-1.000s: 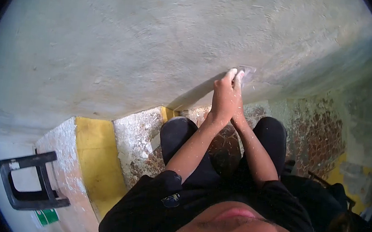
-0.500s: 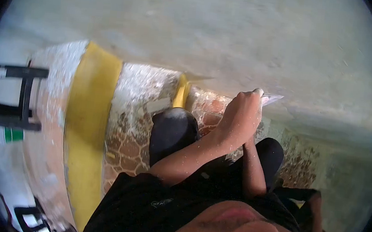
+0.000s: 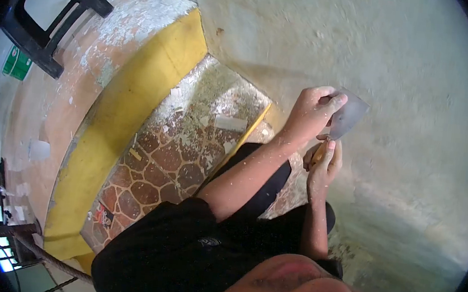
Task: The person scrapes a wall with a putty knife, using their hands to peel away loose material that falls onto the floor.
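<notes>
A putty knife [image 3: 351, 115] with a broad grey metal blade and a wooden handle is between both hands, close to the greenish-grey wall [image 3: 415, 79]. My left hand [image 3: 311, 111] pinches the blade's near edge, its thumb lying on the metal. Below it, my right hand [image 3: 324, 170] wraps round the wooden handle, the fingers partly covering it. Pale dust and specks coat both hands and the left forearm. The blade's flat face shows, tilted up along the wall.
On the left a yellow-edged step [image 3: 132, 91] curves past a stone-patterned floor [image 3: 155, 175] littered with white flakes. A black plastic stool [image 3: 48, 32] and a green tub [image 3: 17, 63] stand on the raised level. A rope [image 3: 59, 263] hangs at lower left.
The view has turned, so the step and stool sit higher. The right hand, mostly hidden behind the left before, now shows on the handle. The blade now shows its broad face.
</notes>
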Demonstrator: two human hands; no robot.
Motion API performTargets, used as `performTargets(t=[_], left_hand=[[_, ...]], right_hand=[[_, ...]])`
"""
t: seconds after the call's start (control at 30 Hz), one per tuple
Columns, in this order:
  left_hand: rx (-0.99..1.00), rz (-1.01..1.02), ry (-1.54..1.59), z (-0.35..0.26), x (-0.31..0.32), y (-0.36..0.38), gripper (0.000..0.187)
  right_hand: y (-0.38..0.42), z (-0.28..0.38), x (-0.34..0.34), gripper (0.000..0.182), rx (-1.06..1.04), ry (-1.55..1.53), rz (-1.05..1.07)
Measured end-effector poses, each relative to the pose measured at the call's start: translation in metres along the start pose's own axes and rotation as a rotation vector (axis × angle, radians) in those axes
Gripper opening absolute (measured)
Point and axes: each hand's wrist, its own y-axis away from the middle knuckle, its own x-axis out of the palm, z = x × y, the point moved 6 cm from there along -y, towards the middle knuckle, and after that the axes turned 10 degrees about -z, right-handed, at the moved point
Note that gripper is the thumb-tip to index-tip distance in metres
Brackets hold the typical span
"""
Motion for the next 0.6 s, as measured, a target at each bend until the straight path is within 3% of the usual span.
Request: performTargets(t=[0.03, 0.1, 0.17, 0.2, 0.27, 0.3, 0.37, 0.4, 0.43, 0.47, 0.53, 0.6], left_hand=[[0.113, -0.057, 0.041, 0.009, -0.005, -0.01, 0.034], [0.108, -0.164, 0.104, 0.005, -0.001, -0.005, 0.035], [0.092, -0.302, 0.101, 0.008, -0.009, -0.005, 0.035], [0.094, -0.314, 0.118, 0.003, -0.01, -0.008, 0.035], [0.069, -0.401, 0.253, 0.002, -0.017, -0.011, 0.036], [0.03, -0.351, 0.248, -0.001, -0.02, -0.014, 0.031], [-0.068, -0.288, 0.302, 0.001, -0.023, -0.01, 0.029], [-0.17, -0.217, 0.346, 0.003, -0.019, -0.009, 0.027], [-0.019, -0.168, 0.299, 0.017, -0.024, -0.02, 0.027], [-0.017, -0.159, 0.307, 0.013, -0.023, -0.02, 0.027], [-0.058, -0.104, 0.217, 0.007, -0.034, -0.016, 0.026], [-0.077, -0.13, 0.174, 0.005, -0.052, -0.016, 0.025]], right_hand=[[-0.012, 0.006, 0.002, 0.026, -0.023, 0.103, 0.023], [-0.03, 0.011, 0.013, 0.026, -0.054, 0.223, 0.049], [-0.044, 0.027, 0.027, 0.025, -0.389, 0.374, -0.061], [-0.046, 0.031, 0.037, 0.025, -0.393, 0.385, -0.044], [-0.046, 0.039, 0.05, 0.025, -0.367, 0.449, -0.039], [-0.045, 0.044, 0.051, 0.025, -0.37, 0.453, -0.03], [-0.038, 0.031, 0.039, 0.026, -0.095, 0.624, -0.009], [-0.03, 0.026, 0.034, 0.026, -0.098, 0.615, -0.025], [-0.02, 0.016, 0.027, 0.026, -0.004, 0.428, -0.039], [-0.017, 0.006, 0.022, 0.026, 0.082, 0.248, -0.041], [-0.02, 0.001, 0.03, 0.029, -0.048, 0.398, -0.079], [-0.022, -0.005, 0.039, 0.034, 0.026, 0.356, 0.019]])
